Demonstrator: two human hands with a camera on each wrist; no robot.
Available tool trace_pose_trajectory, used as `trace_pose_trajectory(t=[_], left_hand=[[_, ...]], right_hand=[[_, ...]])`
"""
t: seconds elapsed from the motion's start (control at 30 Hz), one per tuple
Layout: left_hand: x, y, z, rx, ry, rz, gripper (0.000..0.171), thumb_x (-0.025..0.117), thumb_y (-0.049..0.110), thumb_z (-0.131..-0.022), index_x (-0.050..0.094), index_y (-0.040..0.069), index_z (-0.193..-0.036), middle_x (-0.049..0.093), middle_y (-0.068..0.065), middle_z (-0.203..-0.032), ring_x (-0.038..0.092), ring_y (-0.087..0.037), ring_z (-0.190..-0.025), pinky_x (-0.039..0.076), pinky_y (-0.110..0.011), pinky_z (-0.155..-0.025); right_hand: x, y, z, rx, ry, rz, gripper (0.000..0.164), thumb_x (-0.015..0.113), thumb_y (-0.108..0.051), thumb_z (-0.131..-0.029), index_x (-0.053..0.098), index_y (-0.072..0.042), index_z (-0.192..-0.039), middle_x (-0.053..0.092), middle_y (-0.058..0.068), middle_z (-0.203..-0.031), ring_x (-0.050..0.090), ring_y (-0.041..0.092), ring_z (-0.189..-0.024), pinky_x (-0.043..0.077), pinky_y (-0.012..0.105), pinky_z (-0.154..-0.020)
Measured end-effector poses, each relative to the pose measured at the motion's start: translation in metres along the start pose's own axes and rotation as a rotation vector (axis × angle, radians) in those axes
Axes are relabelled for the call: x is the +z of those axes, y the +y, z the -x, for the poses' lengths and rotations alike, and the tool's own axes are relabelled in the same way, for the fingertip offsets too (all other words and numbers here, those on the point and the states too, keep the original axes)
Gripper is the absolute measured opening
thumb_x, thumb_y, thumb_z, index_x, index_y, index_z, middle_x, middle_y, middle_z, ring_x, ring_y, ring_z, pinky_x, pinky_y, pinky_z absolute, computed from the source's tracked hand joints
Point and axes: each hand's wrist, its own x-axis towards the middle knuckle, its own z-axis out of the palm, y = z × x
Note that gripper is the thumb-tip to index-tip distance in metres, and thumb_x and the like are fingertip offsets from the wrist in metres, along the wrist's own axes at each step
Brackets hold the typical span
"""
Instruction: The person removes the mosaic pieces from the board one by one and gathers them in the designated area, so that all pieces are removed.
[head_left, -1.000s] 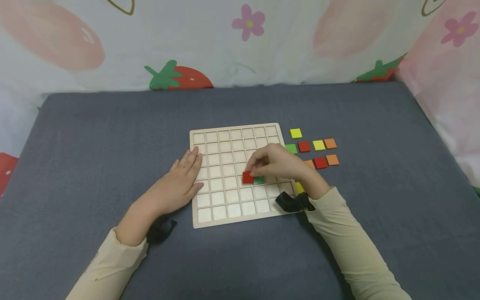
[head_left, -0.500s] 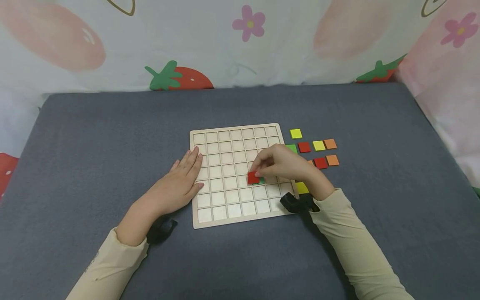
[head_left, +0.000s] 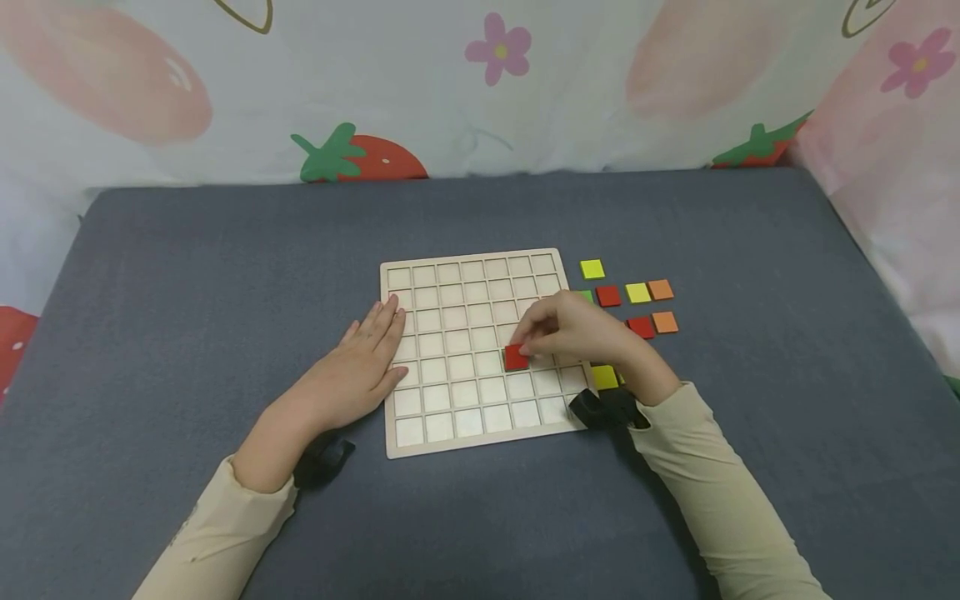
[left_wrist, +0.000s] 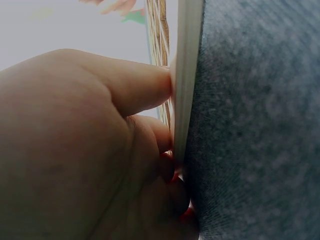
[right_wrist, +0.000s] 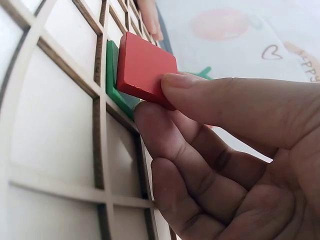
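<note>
A pale wooden grid board (head_left: 438,447) lies on the table. My left hand (head_left: 352,367) rests on its left edge with fingers straight; in the left wrist view the thumb (left_wrist: 145,89) presses the board's rim (left_wrist: 187,75). Over the board's right half, my right hand (head_left: 573,333) pinches a red square tile (head_left: 515,358) between thumb and fingers. The right wrist view has that red tile (right_wrist: 147,67) directly over a green tile (right_wrist: 112,70), which sits at a cell of the grid. From the head view the green tile is hidden beneath the red one.
Right of the board lie loose tiles: yellow (head_left: 592,268), red (head_left: 608,296), orange (head_left: 664,322) and others, some partly covered by my right hand and forearm. A yellow tile (head_left: 603,377) lies against the board's right edge. A patterned cloth (head_left: 570,92) hangs behind the table (head_left: 225,250).
My right hand has moved slightly right with the red tile, from beside the green tile to over it, covering it in the head view. My left hand has stayed in place.
</note>
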Motion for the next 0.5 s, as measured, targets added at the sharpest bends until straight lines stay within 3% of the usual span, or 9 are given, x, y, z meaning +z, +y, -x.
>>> trace_pose_trajectory(t=[0.5], left_hand=[[0.0003, -0.0001, 0.0002, -0.001, -0.004, -0.005, 0.064, 0.041, 0.024, -0.101, 0.01, -0.007, -0.148, -0.002, -0.02, -0.156, -0.001, -0.034, -0.142, 0.011, -0.053, -0.112]], right_hand=[[-0.0031, 0.0058, 0.0101, -0.017, 0.017, -0.019, 0.008, 0.069, 0.002, -0.082, 0.072, 0.001, -0.089, 0.068, 0.005, -0.079, 0.061, 0.021, -0.07, 0.049, 0.026, -0.062]])
